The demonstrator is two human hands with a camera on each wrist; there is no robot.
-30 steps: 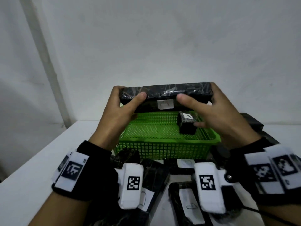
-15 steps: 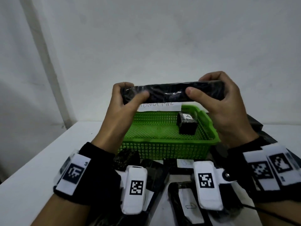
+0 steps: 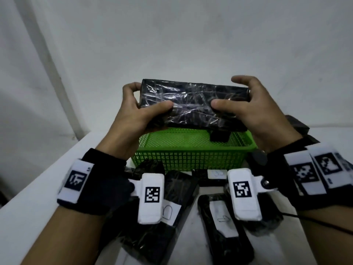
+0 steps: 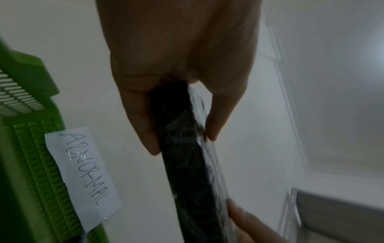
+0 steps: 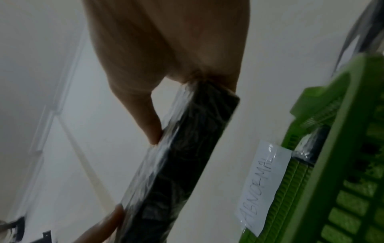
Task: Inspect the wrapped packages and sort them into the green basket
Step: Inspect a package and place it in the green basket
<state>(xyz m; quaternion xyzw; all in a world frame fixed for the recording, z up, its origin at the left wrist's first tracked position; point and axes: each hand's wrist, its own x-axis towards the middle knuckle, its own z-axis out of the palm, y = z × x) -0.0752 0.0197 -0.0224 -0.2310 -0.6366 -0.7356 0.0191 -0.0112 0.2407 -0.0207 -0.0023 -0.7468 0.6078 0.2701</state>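
A black wrapped package [image 3: 193, 104] is gripped at both ends, left hand [image 3: 133, 113] and right hand [image 3: 248, 109] clamped on it, long axis running side to side, directly above the green basket [image 3: 191, 157]

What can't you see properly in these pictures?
- Small package in the basket: head view, mostly hidden behind the big package held by the left hand and right hand.
- Big package's label: not visible in any view.
- Marks on the table packages' labels: head view, too blurry to read and partly covered by wrist trackers.
- Basket's inside: wrist views, cut off by the edges.
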